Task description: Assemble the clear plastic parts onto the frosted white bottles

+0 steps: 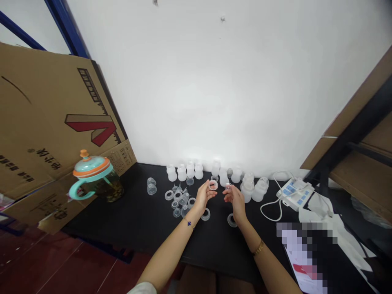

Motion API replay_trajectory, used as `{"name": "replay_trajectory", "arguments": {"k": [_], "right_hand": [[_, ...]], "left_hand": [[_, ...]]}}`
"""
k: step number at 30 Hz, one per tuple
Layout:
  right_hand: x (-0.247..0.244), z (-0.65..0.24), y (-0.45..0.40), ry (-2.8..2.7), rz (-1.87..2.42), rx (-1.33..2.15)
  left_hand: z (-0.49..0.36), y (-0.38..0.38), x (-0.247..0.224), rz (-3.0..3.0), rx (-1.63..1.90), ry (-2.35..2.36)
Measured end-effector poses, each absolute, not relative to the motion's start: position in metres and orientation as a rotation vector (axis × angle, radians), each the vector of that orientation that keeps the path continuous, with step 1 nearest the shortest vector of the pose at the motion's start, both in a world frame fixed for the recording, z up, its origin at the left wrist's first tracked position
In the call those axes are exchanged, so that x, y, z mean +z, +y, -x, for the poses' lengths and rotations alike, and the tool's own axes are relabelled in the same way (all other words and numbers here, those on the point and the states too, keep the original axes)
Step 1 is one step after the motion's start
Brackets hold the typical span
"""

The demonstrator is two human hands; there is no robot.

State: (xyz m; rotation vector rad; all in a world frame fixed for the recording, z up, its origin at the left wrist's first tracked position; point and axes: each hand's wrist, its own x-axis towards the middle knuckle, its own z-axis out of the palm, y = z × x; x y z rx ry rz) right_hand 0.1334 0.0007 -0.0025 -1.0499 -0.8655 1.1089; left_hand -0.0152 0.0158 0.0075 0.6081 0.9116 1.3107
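Over the middle of the black table, my left hand point(202, 199) grips a white bottle collar ring point(213, 181) at its fingertips. My right hand point(237, 201) is closed beside it, fingertips around a small clear piece that looks like a bottle nipple point(228, 185). The two hands are apart. Left of my left hand lies a group of loose collar rings point(169, 195) and clear nipples point(177, 212). Another ring point(206, 214) is by my left wrist, and one more point(232, 220) lies beside my right wrist. White baby bottles without tops point(181, 173) stand along the wall.
Bottles with tops point(260, 190) stand at the right, near a white device with a cable point(295, 192). Two clear caps point(151, 188) sit at the left. A teal-lidded jug point(98, 179), a large carton point(45, 122) and a pixelated phone-like screen point(301, 257) flank the workspace.
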Motion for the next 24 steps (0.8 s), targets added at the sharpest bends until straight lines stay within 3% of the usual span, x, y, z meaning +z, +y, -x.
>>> {"name": "replay_trajectory", "arguments": {"k": [24], "right_hand": [[0.0027,-0.1314,-0.0035,-0.863,1.075,1.068]], "left_hand": [[0.0176,0.0122,0.0072,-0.612,1.235,0.787]]}}
